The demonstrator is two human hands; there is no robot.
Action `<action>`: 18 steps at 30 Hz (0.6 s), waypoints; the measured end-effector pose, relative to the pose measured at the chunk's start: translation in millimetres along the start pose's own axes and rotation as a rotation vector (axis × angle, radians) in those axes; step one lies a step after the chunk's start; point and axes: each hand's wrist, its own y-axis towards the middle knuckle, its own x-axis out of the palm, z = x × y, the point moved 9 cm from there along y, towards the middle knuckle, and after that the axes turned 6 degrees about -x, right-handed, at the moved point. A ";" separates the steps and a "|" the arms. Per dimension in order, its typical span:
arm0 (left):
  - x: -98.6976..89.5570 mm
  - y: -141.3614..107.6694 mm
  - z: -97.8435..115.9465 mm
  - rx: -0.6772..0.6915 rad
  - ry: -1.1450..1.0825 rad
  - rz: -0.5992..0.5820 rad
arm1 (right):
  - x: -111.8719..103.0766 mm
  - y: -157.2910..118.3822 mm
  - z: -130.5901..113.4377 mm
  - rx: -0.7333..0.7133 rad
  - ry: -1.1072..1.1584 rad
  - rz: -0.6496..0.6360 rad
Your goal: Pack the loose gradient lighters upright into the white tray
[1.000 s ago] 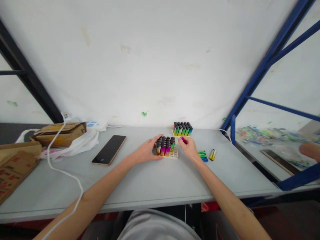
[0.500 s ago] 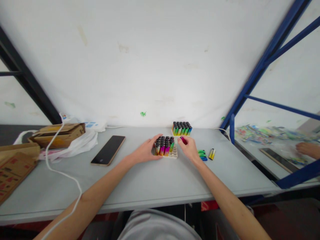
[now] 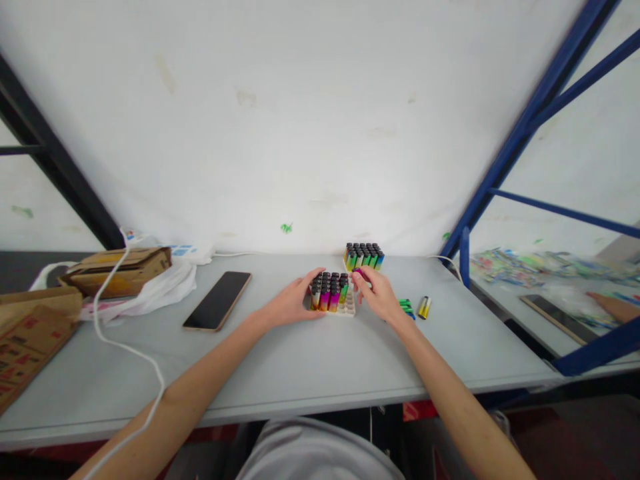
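A white tray with round holes holds several upright lighters with black tops and pink, orange, green and silver bodies. My left hand grips the tray's left end, thumb in front and fingers behind. Holes show at the tray's right end. Just above that end, my right hand pinches a purple lighter, partly hidden by the fingers. Right of this hand lie several loose green and blue lighters, partly covered by the wrist, and one yellow lighter.
Behind, near the wall, stands a second block of upright lighters. A phone lies to the left, with cardboard boxes, a plastic bag and a white cable beyond. Past the blue frame shows another person's hand.
My right hand has shifted slightly left and back, bringing the purple lighter over the tray's right end. My left hand has stayed in place.
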 end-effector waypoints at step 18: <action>1.3 -0.1 -1.7 -0.017 0.024 -0.014 | 18.5 -10.2 1.5 -0.084 -0.179 -0.353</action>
